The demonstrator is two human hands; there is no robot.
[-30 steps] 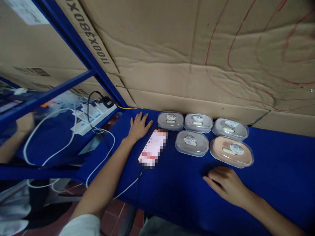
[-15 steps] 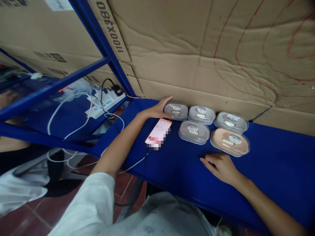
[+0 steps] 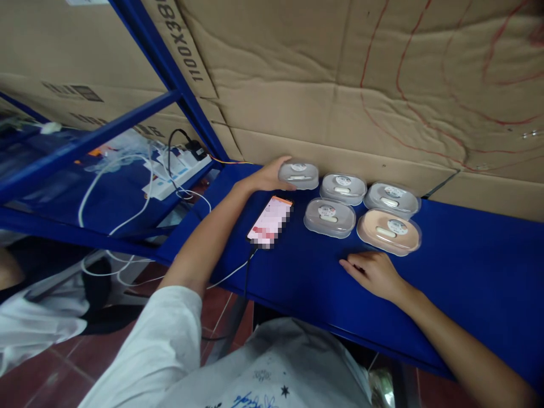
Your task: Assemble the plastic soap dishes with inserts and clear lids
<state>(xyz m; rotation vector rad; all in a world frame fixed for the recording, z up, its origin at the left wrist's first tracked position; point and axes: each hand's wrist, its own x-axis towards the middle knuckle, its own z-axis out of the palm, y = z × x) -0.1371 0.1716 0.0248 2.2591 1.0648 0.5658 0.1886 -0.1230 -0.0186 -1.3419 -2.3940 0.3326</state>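
Observation:
My left hand (image 3: 268, 174) grips the left end of a small grey lidded plastic box (image 3: 302, 180), thumb in front and fingers behind. This box is tilted, and its underside is hidden. To its right stand a grey box (image 3: 351, 196) and another grey box (image 3: 399, 208) along the back. In front of those sit a third grey box (image 3: 346, 225) and a peach box (image 3: 408, 241). All have clear lids with a round sticker and a white latch piece. My right hand (image 3: 377, 276) rests loosely curled on the blue table, just in front of the peach box, nothing visible in it.
A lit phone (image 3: 270, 222), with a cable plugged in, lies below my left hand. Cardboard (image 3: 289, 107) walls the table's back edge. At left are a blue frame bar (image 3: 97, 139), a white power strip (image 3: 178, 177) with cables, and a seated person's clothing (image 3: 38, 326).
My left hand has closed around the end of the back-left grey box and tipped it, widening the gap to its neighbour. My right hand stays resting on the table. The view has shifted slightly.

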